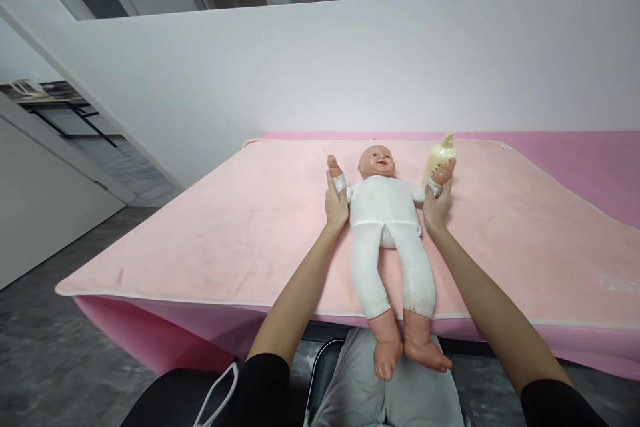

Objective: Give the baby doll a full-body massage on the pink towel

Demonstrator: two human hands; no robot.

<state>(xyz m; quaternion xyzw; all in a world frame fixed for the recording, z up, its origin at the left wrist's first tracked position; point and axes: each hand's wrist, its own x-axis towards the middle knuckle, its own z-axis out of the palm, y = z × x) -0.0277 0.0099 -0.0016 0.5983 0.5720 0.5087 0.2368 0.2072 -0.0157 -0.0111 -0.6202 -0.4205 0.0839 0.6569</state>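
A baby doll (pixel 384 203) with a white cloth body lies on its back on the pink blanket (pixel 225 227), its head toward the wall. Its bare feet hang past the table's front edge, above my lap. My left hand (pixel 337 203) is closed round the doll's arm on the left, at the white wrist wrapping. Round the other wrist, my right hand (pixel 438 205) is closed in the same way. Both doll hands stick up beyond my grip. Just behind the doll hand on the right stands a pale yellow pump bottle (pixel 440 155), partly covered by it.
A white wall (pixel 320 73) with a window above it rises behind the table. Darker pink cloth (pixel 590 170) shows under the blanket. Black chairs (pixel 175 400) stand at the front edge, and a white cable (pixel 220 390) hangs near my left sleeve.
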